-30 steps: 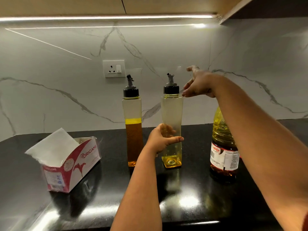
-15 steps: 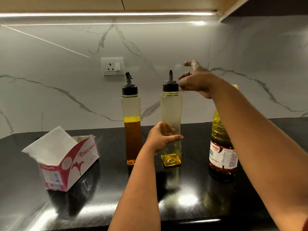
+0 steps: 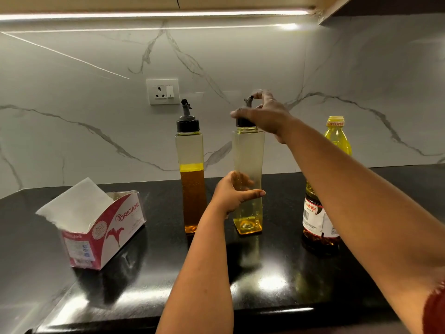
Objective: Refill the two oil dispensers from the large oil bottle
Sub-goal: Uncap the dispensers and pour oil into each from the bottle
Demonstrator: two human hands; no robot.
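Observation:
Two tall square oil dispensers stand on the black counter (image 3: pixel 156 273). The left dispenser (image 3: pixel 191 169) is about half full of amber oil and has a black spout cap. The right dispenser (image 3: pixel 248 165) holds only a little yellow oil at its bottom. My left hand (image 3: pixel 232 194) grips the right dispenser's waist. My right hand (image 3: pixel 263 114) is closed over its black cap (image 3: pixel 243 121) from above, fingers on the spout. The large oil bottle (image 3: pixel 337 138), yellow cap and label, stands to the right, partly hidden by my right forearm.
An open pink and white tissue box (image 3: pixel 106 227) lies on the counter at the left. A wall socket (image 3: pixel 163 91) sits on the marble backsplash behind the dispensers. The counter's front edge runs along the bottom.
My right hand moved left from beside the right dispenser's cap and closed over it from above. My left hand has stayed on the dispenser's body.

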